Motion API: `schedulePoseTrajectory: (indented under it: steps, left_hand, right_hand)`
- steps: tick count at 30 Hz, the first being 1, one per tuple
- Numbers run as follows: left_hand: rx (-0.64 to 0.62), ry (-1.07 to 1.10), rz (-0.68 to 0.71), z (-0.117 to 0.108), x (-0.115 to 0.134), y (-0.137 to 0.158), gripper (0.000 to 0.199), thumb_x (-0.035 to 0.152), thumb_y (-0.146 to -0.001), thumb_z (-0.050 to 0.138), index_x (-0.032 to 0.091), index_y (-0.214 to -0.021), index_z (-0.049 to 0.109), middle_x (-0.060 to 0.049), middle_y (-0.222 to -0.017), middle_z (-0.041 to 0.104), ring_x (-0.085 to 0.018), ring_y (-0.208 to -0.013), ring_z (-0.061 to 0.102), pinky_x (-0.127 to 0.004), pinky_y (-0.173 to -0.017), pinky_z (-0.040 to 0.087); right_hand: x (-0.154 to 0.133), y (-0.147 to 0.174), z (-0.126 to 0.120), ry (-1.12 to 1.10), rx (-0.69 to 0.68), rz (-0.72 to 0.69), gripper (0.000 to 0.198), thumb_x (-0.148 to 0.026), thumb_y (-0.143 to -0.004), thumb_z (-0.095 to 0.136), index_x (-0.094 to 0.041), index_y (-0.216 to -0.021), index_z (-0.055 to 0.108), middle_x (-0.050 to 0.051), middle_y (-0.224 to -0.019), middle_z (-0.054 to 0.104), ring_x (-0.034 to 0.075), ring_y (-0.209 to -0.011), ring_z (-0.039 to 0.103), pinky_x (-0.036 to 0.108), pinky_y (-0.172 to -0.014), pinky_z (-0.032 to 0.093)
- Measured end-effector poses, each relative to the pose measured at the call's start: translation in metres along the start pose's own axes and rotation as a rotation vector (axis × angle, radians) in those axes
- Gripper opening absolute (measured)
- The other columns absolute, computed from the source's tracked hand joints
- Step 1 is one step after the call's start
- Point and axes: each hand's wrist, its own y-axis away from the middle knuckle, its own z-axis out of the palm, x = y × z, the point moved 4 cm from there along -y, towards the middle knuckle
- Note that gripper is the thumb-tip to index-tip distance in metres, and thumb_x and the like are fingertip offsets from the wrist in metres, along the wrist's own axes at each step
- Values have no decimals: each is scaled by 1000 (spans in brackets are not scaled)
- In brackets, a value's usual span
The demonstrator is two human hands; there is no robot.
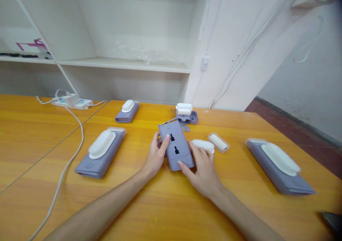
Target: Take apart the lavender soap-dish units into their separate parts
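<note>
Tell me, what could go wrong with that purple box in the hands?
The purple box is tilted between the left hand and the right hand, so it might slip onto the table.

The fuzzy white piece lies right by the right hand, so a knuckle could nudge it away.

The white cord curves across the table, so an arm might snag it.

The held case (182, 141) is coloured lavender and marked with two black slots (172, 137); oval pads (103, 143) are finished in white, and the surface (144, 212) is patterned with orange-brown wood grain.
</note>
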Motion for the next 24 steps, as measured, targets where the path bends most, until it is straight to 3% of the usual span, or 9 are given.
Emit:
schedulePoseTrajectory:
  steps: [4,8,11,17,21,24]
  left_hand:
    - [7,26,-17,-2,-3,-1,42,45,-83,60,21,-115,48,-7,-111,65,-18,-93,65,-33,-88,51]
    - [-7,38,-18,-3,-4,-1,41,46,-83,59,20,-114,50,-8,-113,64,-19,-95,65,-35,-91,50]
    - [-32,45,-14,-2,-4,-1,41,45,-84,58,19,-114,51,-9,-115,63,-19,-97,64,-35,-93,49]
    - [-62,59,-41,0,-2,1,50,44,-83,60,24,-123,39,-9,-112,64,-20,-94,65,-36,-83,53]
    - [-21,32,62,-1,5,3,74,38,-80,66,34,-136,16,-4,-111,63,-18,-95,64,-35,-84,52]
    - [71,-69,182,-4,11,3,81,33,-75,72,33,-137,19,-3,-111,61,-15,-96,61,-31,-89,48]
  right_hand:
    - [7,-5,-3,-86,13,-27,53,-46,-83,58,-22,-129,46,11,-127,56,31,-119,48,54,-102,31]
    - [6,-3,8,-495,-105,102,58,-38,-84,58,-23,-136,37,10,-132,53,25,-117,52,43,-99,42]
    - [3,-3,14,-743,-190,184,61,-31,-81,62,-24,-136,36,8,-134,51,22,-117,53,40,-100,42]
    - [2,-9,11,-953,-255,245,65,-25,-75,68,-22,-134,40,8,-136,50,23,-120,51,41,-103,40]
    - [4,-10,11,-1094,-273,226,66,-25,-74,69,-23,-134,41,7,-137,49,23,-122,50,40,-103,40]
    - [9,-10,11,-1087,-304,197,68,-24,-74,69,-23,-135,41,6,-137,50,24,-123,49,41,-104,39]
